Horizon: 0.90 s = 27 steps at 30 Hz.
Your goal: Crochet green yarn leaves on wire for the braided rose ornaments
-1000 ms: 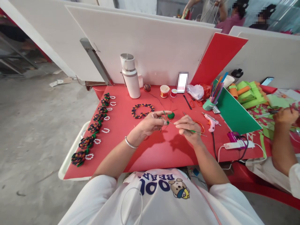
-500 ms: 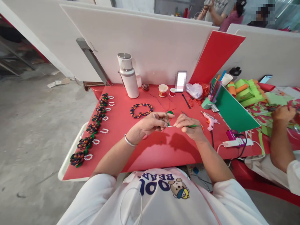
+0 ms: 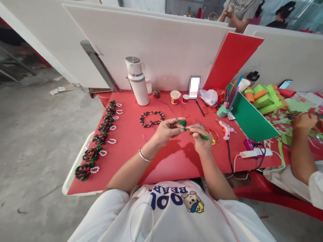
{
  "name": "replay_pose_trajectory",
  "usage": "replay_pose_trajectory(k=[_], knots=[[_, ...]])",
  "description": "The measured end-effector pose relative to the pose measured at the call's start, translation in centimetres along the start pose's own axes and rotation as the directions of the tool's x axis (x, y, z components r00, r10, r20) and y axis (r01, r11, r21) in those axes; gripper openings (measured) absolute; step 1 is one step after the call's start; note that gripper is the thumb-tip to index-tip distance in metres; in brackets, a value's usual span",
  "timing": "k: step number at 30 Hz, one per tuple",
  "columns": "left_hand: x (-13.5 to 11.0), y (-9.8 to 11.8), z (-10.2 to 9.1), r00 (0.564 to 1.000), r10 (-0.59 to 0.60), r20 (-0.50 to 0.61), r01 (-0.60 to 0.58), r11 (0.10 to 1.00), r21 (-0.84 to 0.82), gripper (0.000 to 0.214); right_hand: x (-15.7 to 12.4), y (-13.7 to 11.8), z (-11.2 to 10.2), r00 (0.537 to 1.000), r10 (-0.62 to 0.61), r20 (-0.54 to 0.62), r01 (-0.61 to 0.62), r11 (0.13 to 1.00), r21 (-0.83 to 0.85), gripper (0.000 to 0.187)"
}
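My right hand [image 3: 201, 136] is closed around a crochet hook [image 3: 204, 136] with a green handle, its tip pointing left. Pinched in my left hand [image 3: 169, 130] is green yarn [image 3: 182, 127], which meets the hook's tip between the two hands. Behind the fingers a small green ball of yarn [image 3: 183, 123] partly shows. To the left of my left hand lies a curved braided strip [image 3: 152, 119] in dark, orange and red yarn. Along the table's left side stand several dark multicoloured yarn flowers [image 3: 91, 154] with green parts, and small white bead loops [image 3: 103, 153] lie beside them.
A white thermos [image 3: 137, 82], a paper cup [image 3: 175, 97] and a thread spool [image 3: 185, 98] stand at the back. Orange-handled scissors [image 3: 213, 134], a pink glue gun [image 3: 225, 128] and a power strip [image 3: 254, 153] lie right. A co-worker's hand [image 3: 304, 120] is at far right.
Both hands have drawn closer together around the hook's tip. My right hand has turned and come slightly left, uncovering the scissors' handles.
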<state>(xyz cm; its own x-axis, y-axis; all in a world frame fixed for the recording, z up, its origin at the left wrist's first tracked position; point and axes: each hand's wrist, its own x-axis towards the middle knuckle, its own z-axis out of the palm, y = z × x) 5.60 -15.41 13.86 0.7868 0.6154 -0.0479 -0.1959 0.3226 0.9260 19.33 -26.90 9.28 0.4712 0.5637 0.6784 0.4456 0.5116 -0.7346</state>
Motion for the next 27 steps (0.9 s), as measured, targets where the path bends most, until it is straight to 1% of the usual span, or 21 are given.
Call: replay_pose_trajectory(k=[3, 5, 6, 8, 10, 11, 12, 13, 14, 15, 16, 17, 19, 20, 22, 24, 27], knots=[[-0.1, -0.2, 0.3, 0.996, 0.084, -0.043, -0.081, 0.995, 0.053, 0.058, 0.5, -1.0, -0.3, 0.994, -0.079, 0.073, 0.085, 0.993, -0.078, 0.014], [-0.1, -0.3, 0.5, 0.984, 0.151, -0.090, -0.143, 0.985, 0.092, 0.059, 0.7, -1.8, -0.3, 0.980, -0.150, 0.129, 0.171, 0.969, -0.178, 0.013], [-0.1, -0.5, 0.7, 0.976, 0.184, -0.115, -0.172, 0.979, 0.107, 0.060, 0.7, -2.1, -0.2, 0.972, -0.183, 0.145, 0.215, 0.944, -0.249, 0.016], [-0.2, -0.7, 1.1, 0.963, 0.222, -0.155, -0.207, 0.972, 0.109, 0.063, 0.4, -2.4, 0.1, 0.956, -0.259, 0.140, 0.294, 0.866, -0.405, 0.021], [-0.2, -1.0, 1.5, 0.968, 0.201, -0.151, -0.194, 0.979, 0.058, 0.066, 0.0, -2.1, 0.7, 0.936, -0.339, 0.093, 0.335, 0.784, -0.522, 0.024], [-0.2, -1.0, 1.6, 0.977, 0.164, -0.135, -0.164, 0.986, 0.012, 0.068, -0.2, -1.9, 1.0, 0.927, -0.369, 0.057, 0.339, 0.767, -0.545, 0.024], [-0.3, -1.1, 1.7, 0.987, 0.112, -0.114, -0.118, 0.992, -0.042, 0.069, -0.4, -1.5, 1.4, 0.921, -0.389, 0.017, 0.336, 0.773, -0.539, 0.023], [-0.3, -1.1, 1.7, 0.994, 0.054, -0.091, -0.062, 0.993, -0.096, 0.070, -0.5, -1.1, 1.7, 0.921, -0.389, -0.031, 0.322, 0.802, -0.503, 0.021], [-0.3, -1.0, 1.6, 0.998, -0.002, -0.069, -0.008, 0.990, -0.144, 0.071, -0.5, -0.8, 2.0, 0.927, -0.366, -0.077, 0.299, 0.849, -0.436, 0.019], [-0.3, -0.9, 1.5, 0.998, -0.048, -0.052, 0.038, 0.983, -0.180, 0.071, -0.5, -0.4, 2.3, 0.941, -0.318, -0.118, 0.262, 0.903, -0.340, 0.017], [-0.4, -0.7, 1.3, 0.996, -0.081, -0.037, 0.071, 0.977, -0.203, 0.070, -0.4, -0.1, 2.4, 0.958, -0.245, -0.150, 0.209, 0.952, -0.222, 0.016], [-0.4, -0.5, 1.1, 0.995, -0.098, -0.026, 0.090, 0.974, -0.210, 0.067, -0.2, 0.1, 2.5, 0.974, -0.156, -0.162, 0.142, 0.985, -0.097, 0.019], [-0.5, -0.1, 0.5, 0.995, -0.095, -0.015, 0.090, 0.977, -0.193, 0.059, 0.2, 0.4, 2.2, 0.991, 0.021, -0.129, -0.006, 0.993, 0.114, 0.031], [-0.6, 0.2, 0.3, 0.996, -0.084, -0.013, 0.081, 0.982, -0.173, 0.055, 0.5, 0.5, 1.9, 0.992, 0.086, -0.091, -0.069, 0.982, 0.179, 0.036], [-0.7, 0.5, -0.1, 0.998, -0.053, -0.018, 0.050, 0.991, -0.123, 0.051, 1.0, 0.5, 1.2, 0.987, 0.158, -0.005, -0.153, 0.962, 0.227, 0.040], [-0.7, 0.7, -0.3, 0.999, -0.020, -0.027, 0.018, 0.997, -0.068, 0.050, 1.5, 0.4, 0.5, 0.981, 0.182, 0.060, -0.191, 0.956, 0.222, 0.040], [-0.7, 0.8, -0.4, 1.000, 0.001, -0.023, -0.001, 1.000, -0.024, 0.054, 2.0, 0.3, -0.1, 0.978, 0.191, 0.087, -0.206, 0.954, 0.216, 0.039]])
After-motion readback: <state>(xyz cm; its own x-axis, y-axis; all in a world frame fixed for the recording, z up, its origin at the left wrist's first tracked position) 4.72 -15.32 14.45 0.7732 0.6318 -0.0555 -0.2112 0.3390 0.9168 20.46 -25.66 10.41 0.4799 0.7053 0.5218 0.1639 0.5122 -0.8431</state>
